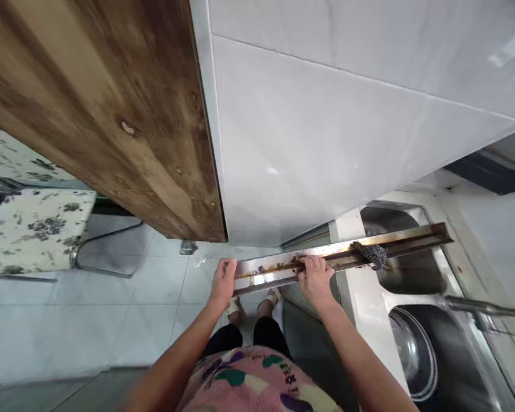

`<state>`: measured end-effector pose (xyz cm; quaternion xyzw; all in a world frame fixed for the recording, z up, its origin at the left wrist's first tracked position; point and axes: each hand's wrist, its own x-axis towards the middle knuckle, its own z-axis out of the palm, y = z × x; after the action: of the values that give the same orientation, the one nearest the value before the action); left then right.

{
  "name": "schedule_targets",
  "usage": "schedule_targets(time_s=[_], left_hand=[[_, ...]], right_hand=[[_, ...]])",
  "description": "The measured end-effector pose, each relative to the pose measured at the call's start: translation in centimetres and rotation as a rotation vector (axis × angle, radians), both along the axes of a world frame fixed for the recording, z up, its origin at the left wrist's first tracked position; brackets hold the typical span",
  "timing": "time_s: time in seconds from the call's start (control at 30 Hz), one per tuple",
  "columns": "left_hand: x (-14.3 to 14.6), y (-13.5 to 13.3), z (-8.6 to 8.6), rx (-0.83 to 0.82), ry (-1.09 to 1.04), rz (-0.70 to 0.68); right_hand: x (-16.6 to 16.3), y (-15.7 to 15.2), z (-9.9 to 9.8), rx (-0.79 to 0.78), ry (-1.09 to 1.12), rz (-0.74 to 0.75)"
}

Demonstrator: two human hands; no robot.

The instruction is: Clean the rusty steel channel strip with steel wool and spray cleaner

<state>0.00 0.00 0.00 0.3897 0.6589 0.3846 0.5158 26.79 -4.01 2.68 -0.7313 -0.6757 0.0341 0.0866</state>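
1. Head view. My left grip (223, 280) is clasped round the very end of a long metal rail (345, 258), fingers curled over its far edge, thumb on the near side.
2. My right grip (315, 280) is clenched on the same rail, further along from the left grip, fingers hooked over the top into the channel.
3. The rail runs from the left grip past the right grip and on, up and rightward, its far end over the sink (412, 280). Brown greasy crust lies along the channel, thickest between the two grips.
4. Whether the rail rests on anything beyond the right grip, I cannot tell.
5. A grey steel-wool scrubber (371, 253) sits on the rail just beyond the right grip, toward the far end, apart from my fingers.
6. A white counter (364, 309) edge passes under the rail just right of the right grip.
7. Right of and below the right grip: a double steel sink. The basin nearer me holds a steel bowl (412, 355), and a tap (489, 309) reaches in from the right.
8. Above both grips: a white tiled wall (347, 126). Above the left grip: a brown wooden cabinet (111, 114).
9. Below, between the grips: my feet (274, 296) on a pale tiled floor (111, 320).
10. Well left of the left grip: a chair (30, 229) with a flowered cushion.
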Motion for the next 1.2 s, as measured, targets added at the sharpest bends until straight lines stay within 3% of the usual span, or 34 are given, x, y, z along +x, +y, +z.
schedule_targets(time_s=[0.27, 0.6, 0.73, 0.9, 1.07, 1.2], left_hand=[[0.1, -0.4, -0.1, 0.002, -0.039, 0.016], [0.3, -0.4, 0.1, -0.005, -0.080, 0.030], [0.3, -0.4, 0.5, -0.018, -0.087, 0.030], [0.3, -0.5, 1.2, -0.030, -0.077, 0.024], [0.4, -0.4, 1.8, -0.035, -0.076, 0.033], [0.6, -0.3, 1.9, -0.026, -0.072, 0.037]], right_hand=[[0.0, 1.2, 1.3, -0.059, 0.021, 0.047], [-0.2, 0.9, 1.4, -0.081, 0.027, 0.112], [-0.3, 1.3, 1.7, -0.048, 0.023, 0.095], [-0.1, 0.7, 1.9, -0.100, 0.026, 0.175], [0.4, 1.0, 1.8, -0.076, 0.018, 0.100], [-0.1, 0.8, 1.5, -0.071, 0.030, 0.149]])
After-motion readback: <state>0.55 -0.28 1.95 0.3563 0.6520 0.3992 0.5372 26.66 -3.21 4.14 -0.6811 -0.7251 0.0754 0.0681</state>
